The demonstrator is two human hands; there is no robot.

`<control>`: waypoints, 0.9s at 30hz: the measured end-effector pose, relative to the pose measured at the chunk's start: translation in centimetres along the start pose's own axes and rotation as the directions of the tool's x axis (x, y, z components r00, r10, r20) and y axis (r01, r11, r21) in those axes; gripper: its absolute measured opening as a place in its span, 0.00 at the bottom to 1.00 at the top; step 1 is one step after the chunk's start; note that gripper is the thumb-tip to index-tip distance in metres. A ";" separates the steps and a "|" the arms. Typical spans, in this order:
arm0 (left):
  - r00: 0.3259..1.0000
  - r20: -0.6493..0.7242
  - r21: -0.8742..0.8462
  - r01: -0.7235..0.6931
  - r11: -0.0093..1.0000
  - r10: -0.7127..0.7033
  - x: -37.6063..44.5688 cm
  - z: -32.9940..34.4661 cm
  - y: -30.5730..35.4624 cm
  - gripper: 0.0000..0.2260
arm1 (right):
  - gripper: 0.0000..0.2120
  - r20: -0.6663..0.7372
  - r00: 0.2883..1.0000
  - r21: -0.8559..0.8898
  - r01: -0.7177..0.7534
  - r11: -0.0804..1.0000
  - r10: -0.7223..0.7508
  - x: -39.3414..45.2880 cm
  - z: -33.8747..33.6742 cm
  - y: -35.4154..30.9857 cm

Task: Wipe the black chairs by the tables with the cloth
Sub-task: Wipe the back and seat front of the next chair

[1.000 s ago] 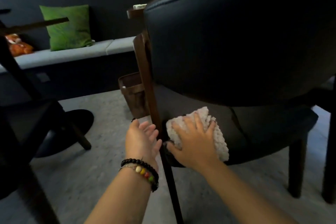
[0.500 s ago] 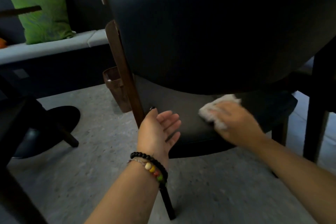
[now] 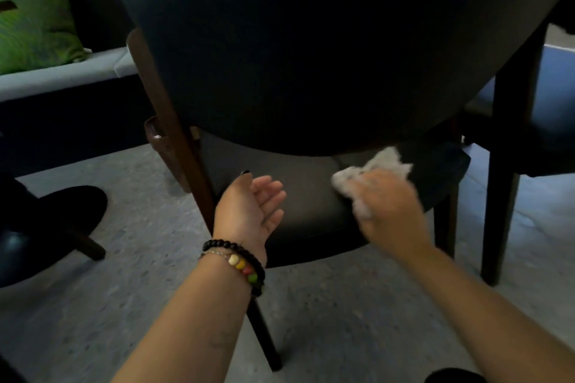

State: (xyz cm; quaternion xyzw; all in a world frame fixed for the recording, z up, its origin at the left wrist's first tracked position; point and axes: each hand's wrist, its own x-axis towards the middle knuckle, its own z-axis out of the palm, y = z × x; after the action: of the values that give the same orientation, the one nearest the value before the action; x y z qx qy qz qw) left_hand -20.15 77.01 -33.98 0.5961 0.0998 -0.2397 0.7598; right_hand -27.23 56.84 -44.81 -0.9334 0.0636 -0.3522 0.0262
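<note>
Both arms are bare, no sleeves showing. The left hand [image 3: 249,211] has dark polish on the thumbnail. Its wrist wears a black bead bracelet [image 3: 236,253], with a thin bracelet [image 3: 244,266] of cream, yellow, red and green beads right behind it, further from the fingers. The right hand [image 3: 392,214] is motion-blurred.

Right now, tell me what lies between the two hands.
In the head view, only bare black chair seat lies between the left hand and the right hand holding the cloth.

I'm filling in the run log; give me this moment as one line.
right hand: presses cloth on black chair seat | left hand: open, empty
</note>
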 end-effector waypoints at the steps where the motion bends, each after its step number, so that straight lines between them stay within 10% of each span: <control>1: 1.000 0.003 0.002 -0.009 1.000 0.009 0.3 0.0 0.0 0.13 | 0.15 0.004 0.993 0.013 -0.120 0.993 0.120 0.4 -0.8 1.8; 4: 0.999 0.019 0.137 -0.042 0.990 0.040 1.3 0.2 -0.5 0.08 | 0.18 0.191 0.806 0.310 -0.591 0.745 0.560 0.8 -1.8 4.4; 6: 0.984 0.075 0.443 -0.179 0.878 0.163 2.2 0.2 -1.3 0.04 | 0.28 0.475 0.660 0.451 -0.751 0.483 0.583 1.5 -2.2 3.7; 8: 0.917 0.280 0.844 -0.376 0.383 0.282 3.5 -0.5 -2.7 0.15 | 0.22 0.555 0.676 0.433 -0.733 0.525 0.486 1.9 -2.2 2.5; 11: 0.886 0.447 0.882 -0.413 -0.228 0.121 4.6 -1.1 -4.1 0.31 | 0.20 0.487 0.790 0.300 -0.552 0.778 0.373 1.6 -1.6 2.3; 17: 0.901 0.434 0.829 -0.400 -0.392 -0.002 6.2 -0.6 -4.2 0.37 | 0.19 0.112 0.902 0.187 -0.432 0.882 0.417 0.7 -0.3 -0.8; 27: 0.891 0.448 0.823 -0.379 -0.424 0.071 7.4 -0.9 -5.0 0.37 | 0.17 0.301 0.944 0.274 -0.221 0.936 0.134 0.1 -0.4 -1.5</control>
State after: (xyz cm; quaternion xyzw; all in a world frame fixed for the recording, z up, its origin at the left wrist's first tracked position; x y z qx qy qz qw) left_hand -16.02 75.18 -41.79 0.9339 -0.3417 -0.1027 -0.0247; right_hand -27.26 58.33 -44.25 -0.9485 0.0892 -0.2193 0.2102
